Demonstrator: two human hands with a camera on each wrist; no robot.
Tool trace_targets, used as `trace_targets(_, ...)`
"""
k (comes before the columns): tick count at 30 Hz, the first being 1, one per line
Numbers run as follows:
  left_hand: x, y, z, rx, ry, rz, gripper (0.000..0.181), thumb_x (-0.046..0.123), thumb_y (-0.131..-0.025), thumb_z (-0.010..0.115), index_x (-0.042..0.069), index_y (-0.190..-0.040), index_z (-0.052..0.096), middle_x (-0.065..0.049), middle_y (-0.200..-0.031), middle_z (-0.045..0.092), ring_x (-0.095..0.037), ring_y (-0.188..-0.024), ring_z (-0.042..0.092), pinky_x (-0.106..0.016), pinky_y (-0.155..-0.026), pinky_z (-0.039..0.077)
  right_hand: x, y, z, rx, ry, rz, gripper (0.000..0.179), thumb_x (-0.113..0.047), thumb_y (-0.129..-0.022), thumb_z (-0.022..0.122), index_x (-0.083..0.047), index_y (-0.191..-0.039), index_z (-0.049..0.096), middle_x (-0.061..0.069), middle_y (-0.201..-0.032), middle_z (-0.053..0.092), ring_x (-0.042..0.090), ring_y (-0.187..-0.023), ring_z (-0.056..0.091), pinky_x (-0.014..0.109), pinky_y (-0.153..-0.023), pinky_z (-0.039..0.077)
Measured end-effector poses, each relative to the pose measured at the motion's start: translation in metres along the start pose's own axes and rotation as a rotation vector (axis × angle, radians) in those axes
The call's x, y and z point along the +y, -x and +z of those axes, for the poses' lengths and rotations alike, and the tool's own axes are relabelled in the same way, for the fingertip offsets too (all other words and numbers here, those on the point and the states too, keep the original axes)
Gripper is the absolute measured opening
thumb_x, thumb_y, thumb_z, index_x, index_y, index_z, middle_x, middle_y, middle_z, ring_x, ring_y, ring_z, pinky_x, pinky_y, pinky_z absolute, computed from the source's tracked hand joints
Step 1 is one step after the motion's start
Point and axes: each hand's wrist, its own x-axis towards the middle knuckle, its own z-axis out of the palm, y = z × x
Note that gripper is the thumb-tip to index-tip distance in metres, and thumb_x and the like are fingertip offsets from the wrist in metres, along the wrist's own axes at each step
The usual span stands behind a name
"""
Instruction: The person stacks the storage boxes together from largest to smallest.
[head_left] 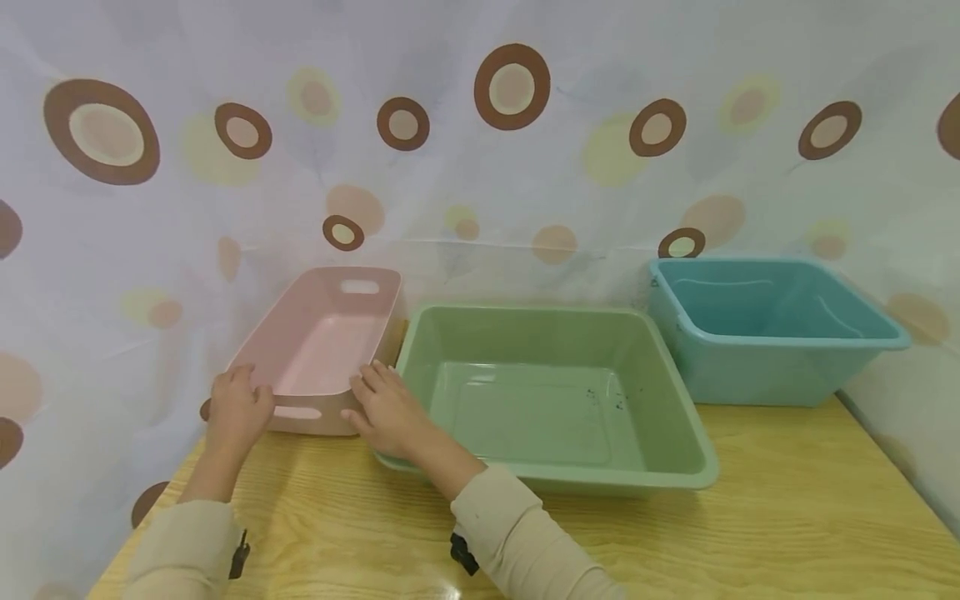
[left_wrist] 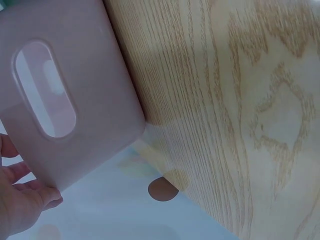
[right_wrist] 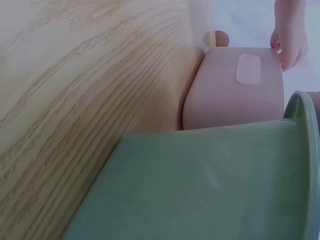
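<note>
A pink plastic basket (head_left: pixel 330 342) with oval handle holes stands at the left of the table, its near end towards me. My left hand (head_left: pixel 238 408) holds its near left corner. In the left wrist view that hand (left_wrist: pixel 22 200) has the thumb outside the wall and fingers over the rim, beside the handle hole. My right hand (head_left: pixel 393 412) grips the near right corner, fingers over the rim and thumb on the outer wall. It overlaps the left rim of a green tub (head_left: pixel 525 417). The green tub hides most of the right hand in the right wrist view.
A deeper blue tub (head_left: pixel 772 375) stands at the right, beside the green one. All three rest on a wood-grain table (head_left: pixel 337 517). White cloth with brown, pink and yellow circles (head_left: pixel 465 167) hangs behind and along the left side.
</note>
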Motion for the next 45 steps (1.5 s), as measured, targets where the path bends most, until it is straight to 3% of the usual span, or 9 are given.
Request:
trace_targets(13,-0.001,0.000,0.004,0.056,0.003,0.024,0.044,0.007,-0.088,0.032,-0.019,-0.123,0.039,-0.039,-0.126,0.037,-0.053,-0.116,0.030,-0.065,-0.090,0.036,-0.003,-0.005,0.008,-0.011,0.036,-0.021,0.054,-0.038,-0.098,0.037,-0.004,-0.140,0.035,0.011,-0.146,0.033,0.026,-0.138,0.026,0.035,-0.115,0.018)
trace_targets(21,-0.002,0.004,0.004,0.119,-0.005,0.074,0.041,0.004,-0.086,0.034,-0.021,-0.118,0.043,-0.039,-0.121,0.041,-0.053,-0.111,0.035,-0.064,-0.088,0.037,-0.005,-0.006,0.009,-0.031,0.039,-0.026,0.053,-0.037,-0.098,0.036,-0.005,-0.139,0.036,0.010,-0.146,0.034,0.025,-0.138,0.025,0.034,-0.115,0.017)
trace_targets(31,-0.004,0.008,0.005,0.113,0.005,0.082,0.041,0.004,-0.086,0.033,-0.021,-0.117,0.043,-0.039,-0.122,0.041,-0.052,-0.112,0.034,-0.064,-0.086,0.039,-0.003,-0.005,0.008,-0.025,-0.009,-0.053,0.051,-0.034,-0.098,0.037,-0.002,-0.136,0.040,0.013,-0.143,0.038,0.027,-0.136,0.029,0.035,-0.114,0.022)
trace_targets(39,-0.006,0.009,0.003,0.082,-0.007,0.035,0.046,0.010,-0.089,0.033,-0.023,-0.120,0.039,-0.045,-0.131,0.028,-0.059,-0.123,0.024,-0.068,-0.095,0.029,-0.003,-0.004,0.004,-0.036,-0.041,-0.043,0.049,-0.033,-0.098,0.036,-0.002,-0.135,0.042,0.013,-0.143,0.039,0.026,-0.136,0.030,0.036,-0.114,0.023)
trace_targets(45,-0.008,0.012,0.002,0.085,-0.003,0.028,0.050,0.011,-0.088,0.035,-0.024,-0.123,0.034,-0.044,-0.133,0.025,-0.059,-0.121,0.026,-0.067,-0.092,0.034,-0.006,-0.003,0.006,-0.052,-0.028,-0.024,0.050,-0.035,-0.098,0.036,-0.003,-0.136,0.040,0.012,-0.144,0.037,0.026,-0.137,0.028,0.033,-0.114,0.021)
